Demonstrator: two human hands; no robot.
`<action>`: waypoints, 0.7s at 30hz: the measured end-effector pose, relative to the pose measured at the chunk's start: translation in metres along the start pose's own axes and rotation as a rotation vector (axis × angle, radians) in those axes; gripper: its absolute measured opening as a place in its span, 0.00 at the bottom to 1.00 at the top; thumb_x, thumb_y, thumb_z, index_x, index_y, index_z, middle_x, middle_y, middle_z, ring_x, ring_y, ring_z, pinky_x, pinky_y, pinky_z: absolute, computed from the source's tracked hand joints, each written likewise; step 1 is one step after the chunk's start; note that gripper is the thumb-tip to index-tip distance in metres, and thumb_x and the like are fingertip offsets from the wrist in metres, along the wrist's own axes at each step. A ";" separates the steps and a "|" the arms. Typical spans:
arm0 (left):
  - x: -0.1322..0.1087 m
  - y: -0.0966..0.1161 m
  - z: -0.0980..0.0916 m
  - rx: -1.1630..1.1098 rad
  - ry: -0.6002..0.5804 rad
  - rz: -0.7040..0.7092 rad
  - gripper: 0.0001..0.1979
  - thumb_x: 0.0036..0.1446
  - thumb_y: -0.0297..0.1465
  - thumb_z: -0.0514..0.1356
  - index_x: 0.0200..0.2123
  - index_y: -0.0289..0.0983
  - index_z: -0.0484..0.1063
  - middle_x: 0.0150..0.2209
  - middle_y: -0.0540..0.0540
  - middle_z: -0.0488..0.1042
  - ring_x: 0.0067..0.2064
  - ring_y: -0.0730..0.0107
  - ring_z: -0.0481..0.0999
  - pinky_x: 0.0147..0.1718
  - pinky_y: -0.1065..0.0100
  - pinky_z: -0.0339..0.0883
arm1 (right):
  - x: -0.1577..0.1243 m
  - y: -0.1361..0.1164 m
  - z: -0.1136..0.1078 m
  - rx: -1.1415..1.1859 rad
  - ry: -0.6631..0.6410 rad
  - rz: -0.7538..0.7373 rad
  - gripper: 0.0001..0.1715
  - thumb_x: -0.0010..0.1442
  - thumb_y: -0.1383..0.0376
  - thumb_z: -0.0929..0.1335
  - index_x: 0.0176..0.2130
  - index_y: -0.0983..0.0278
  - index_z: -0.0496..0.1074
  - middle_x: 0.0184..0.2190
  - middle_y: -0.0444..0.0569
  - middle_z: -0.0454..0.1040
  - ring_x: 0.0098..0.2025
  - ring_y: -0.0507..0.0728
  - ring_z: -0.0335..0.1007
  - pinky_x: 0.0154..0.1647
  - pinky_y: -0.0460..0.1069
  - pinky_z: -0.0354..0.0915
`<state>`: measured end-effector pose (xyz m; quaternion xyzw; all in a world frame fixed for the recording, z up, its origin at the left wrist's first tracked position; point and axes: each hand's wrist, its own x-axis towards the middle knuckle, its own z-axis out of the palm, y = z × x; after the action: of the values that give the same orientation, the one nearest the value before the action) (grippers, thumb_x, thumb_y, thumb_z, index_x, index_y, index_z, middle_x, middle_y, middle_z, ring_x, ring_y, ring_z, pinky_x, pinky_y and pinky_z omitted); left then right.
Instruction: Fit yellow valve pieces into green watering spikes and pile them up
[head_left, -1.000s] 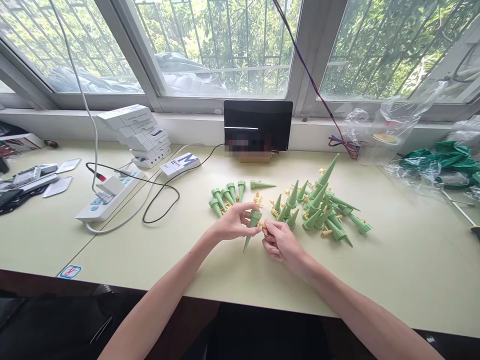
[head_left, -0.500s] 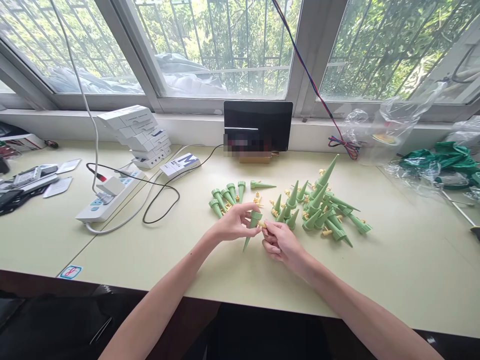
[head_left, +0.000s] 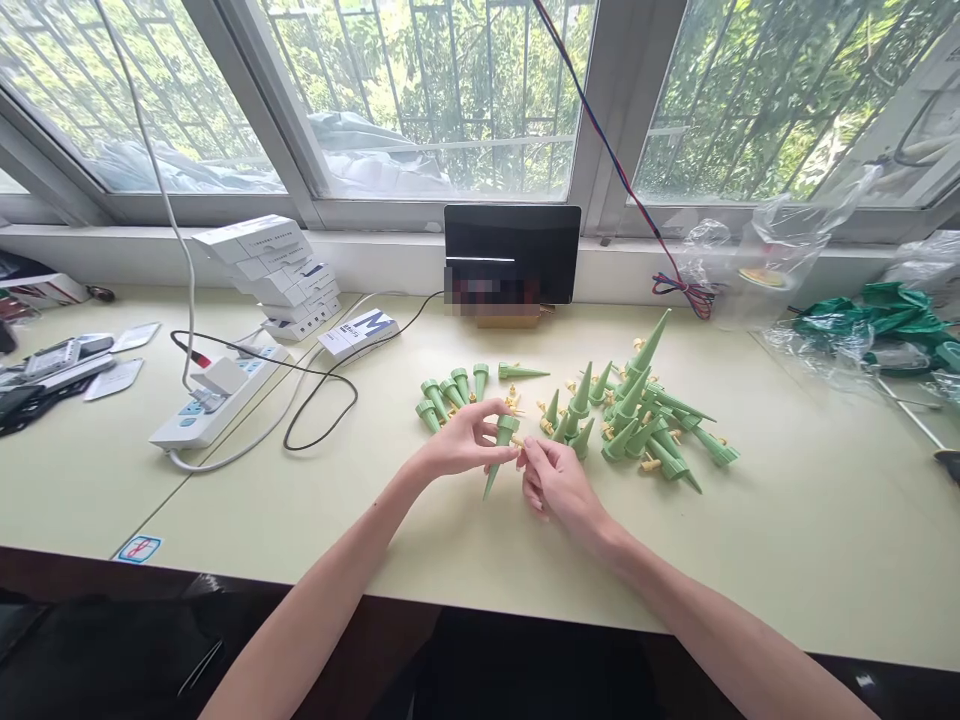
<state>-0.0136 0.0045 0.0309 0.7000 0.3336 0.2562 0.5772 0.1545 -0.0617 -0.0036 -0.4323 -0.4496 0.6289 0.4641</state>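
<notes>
Head view: left fingers point(head_left: 491, 407) hold green spike point(head_left: 506, 431).

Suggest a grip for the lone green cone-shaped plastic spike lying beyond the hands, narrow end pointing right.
I'd pinch the spike by its wide end, from above. It lies on its side, thickest there and tapering rightward. Small yellow plastic pieces sit on the near side, so overhead looks clearer.
</notes>
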 end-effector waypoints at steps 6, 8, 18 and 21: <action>0.001 -0.004 0.000 -0.043 0.027 -0.015 0.19 0.49 0.36 0.69 0.41 0.34 0.68 0.37 0.48 0.66 0.28 0.79 0.69 0.20 0.77 0.66 | -0.002 0.000 0.000 -0.153 0.060 -0.106 0.20 0.64 0.48 0.63 0.32 0.61 0.63 0.13 0.35 0.58 0.12 0.48 0.53 0.12 0.43 0.52; 0.001 -0.004 0.001 -0.043 0.029 -0.013 0.19 0.49 0.36 0.69 0.41 0.35 0.68 0.36 0.49 0.65 0.28 0.79 0.68 0.20 0.77 0.65 | -0.003 -0.001 0.000 -0.190 0.081 -0.116 0.19 0.64 0.49 0.63 0.31 0.61 0.63 0.13 0.36 0.59 0.12 0.48 0.53 0.13 0.44 0.52; -0.001 -0.004 0.002 0.031 -0.013 -0.011 0.18 0.51 0.34 0.66 0.43 0.35 0.66 0.24 0.55 0.62 0.23 0.80 0.66 0.19 0.79 0.62 | -0.003 0.005 -0.003 -0.294 0.080 -0.149 0.20 0.68 0.53 0.61 0.28 0.61 0.60 0.13 0.36 0.57 0.14 0.48 0.50 0.17 0.44 0.51; -0.001 -0.003 0.002 0.037 -0.015 -0.008 0.18 0.51 0.34 0.66 0.43 0.35 0.66 0.26 0.54 0.63 0.23 0.80 0.67 0.19 0.78 0.63 | -0.003 0.004 -0.003 -0.295 0.079 -0.152 0.20 0.68 0.53 0.61 0.28 0.61 0.60 0.13 0.36 0.56 0.14 0.48 0.50 0.16 0.44 0.50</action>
<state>-0.0134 0.0028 0.0275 0.7110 0.3367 0.2427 0.5677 0.1571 -0.0649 -0.0079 -0.4850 -0.5499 0.5017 0.4590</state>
